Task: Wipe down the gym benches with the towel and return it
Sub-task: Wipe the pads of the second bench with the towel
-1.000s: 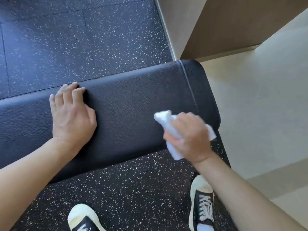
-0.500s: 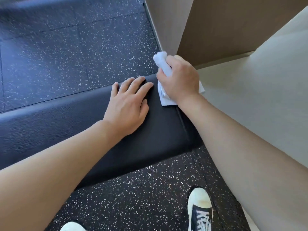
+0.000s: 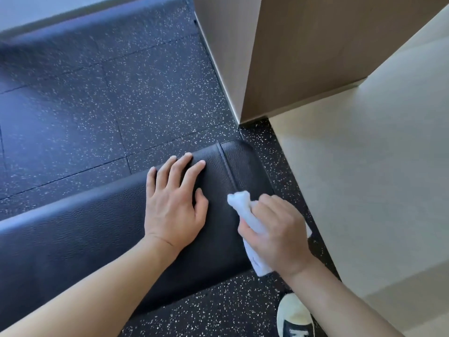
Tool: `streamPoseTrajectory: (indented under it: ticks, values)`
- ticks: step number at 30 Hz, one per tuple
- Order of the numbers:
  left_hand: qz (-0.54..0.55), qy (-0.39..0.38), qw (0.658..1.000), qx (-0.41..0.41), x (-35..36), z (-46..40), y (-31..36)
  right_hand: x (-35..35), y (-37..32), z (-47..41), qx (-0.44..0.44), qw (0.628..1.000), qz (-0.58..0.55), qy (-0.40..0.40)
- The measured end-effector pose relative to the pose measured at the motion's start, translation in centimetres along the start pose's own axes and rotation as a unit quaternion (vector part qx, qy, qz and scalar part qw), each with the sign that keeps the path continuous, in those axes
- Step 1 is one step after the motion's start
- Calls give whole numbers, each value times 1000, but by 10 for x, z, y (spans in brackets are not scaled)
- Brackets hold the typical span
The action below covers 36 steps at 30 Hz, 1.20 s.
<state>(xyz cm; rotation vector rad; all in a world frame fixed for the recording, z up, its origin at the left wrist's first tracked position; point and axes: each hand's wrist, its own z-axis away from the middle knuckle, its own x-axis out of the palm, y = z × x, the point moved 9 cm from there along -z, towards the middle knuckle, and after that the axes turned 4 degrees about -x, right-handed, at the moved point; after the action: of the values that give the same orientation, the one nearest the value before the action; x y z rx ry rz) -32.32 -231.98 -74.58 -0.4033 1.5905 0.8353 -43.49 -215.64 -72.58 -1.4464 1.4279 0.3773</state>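
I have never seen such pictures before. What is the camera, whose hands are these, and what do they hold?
There is no machine here. A person wears a camera on the head, looking down at their own hands. The left hand rests flat, fingers straight, on a black padded gym bench. The right hand grips a white towel near the bench's end. Below is dark speckled floor, and one shoe shows at the bottom edge.
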Motion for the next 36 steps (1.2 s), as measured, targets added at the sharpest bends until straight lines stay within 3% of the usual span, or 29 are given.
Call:
streamPoseTrajectory:
  ticks: [4,9,15,18,20,26,28,31,33,34,36]
  values:
    - [-8,-2,1000,0,3,0,0,34,36,-100,91,995,-28,30]
    - [-16,-5,1000,-3,3,-2,0,80,69,-159,198,974,-91,-59]
    - [-26,-7,1000,0,6,-1,-2,10,46,-57,124,988,-85,26]
    - [-29,-10,1000,2,8,-2,-1,-8,15,8,12,1000,-17,-2]
    - [-34,-10,999,2,9,-3,-3,-7,12,21,-2,1000,-13,-14]
    - [-42,-8,999,9,10,-2,-2,32,38,-77,60,997,-56,8]
    - [-40,-7,999,11,9,-2,-3,55,44,-128,98,991,-86,-30]
    - [-36,-15,999,12,9,-3,2,109,62,-171,147,962,-115,-198]
    - [-39,-20,999,9,8,-5,1,135,76,-174,198,915,-209,-283]
    - [-40,-24,999,7,9,-4,0,138,82,-169,223,890,-267,-294]
    - [-42,-25,999,7,9,-3,-1,122,96,-153,254,868,-351,-243]
